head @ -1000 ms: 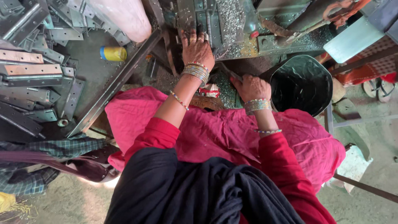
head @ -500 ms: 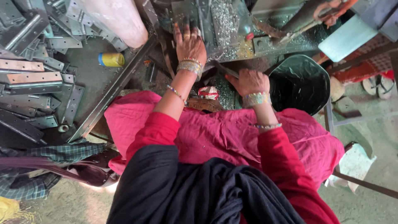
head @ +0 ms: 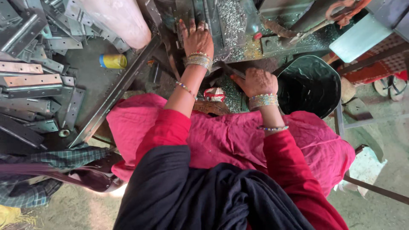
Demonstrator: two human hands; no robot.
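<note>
— Where were your hands?

— My left hand (head: 197, 39) lay flat, fingers spread, on the metal plate (head: 200, 17) beside the black bucket (head: 307, 85). My right hand (head: 255, 81) had its grip closed on a dark handle (head: 232, 71).

— The risk?

— Loose metal shavings (head: 230, 19) could have cut my bare palm, I judged.

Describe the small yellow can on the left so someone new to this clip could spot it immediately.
Start at the grey metal work surface on the left, ringed by stacked flat grey metal brackets. Just below the large pale pink sack lies a small yellow cylindrical can with a blue end, on its side. It is the only brightly coloured thing among the grey steel parts.
</note>
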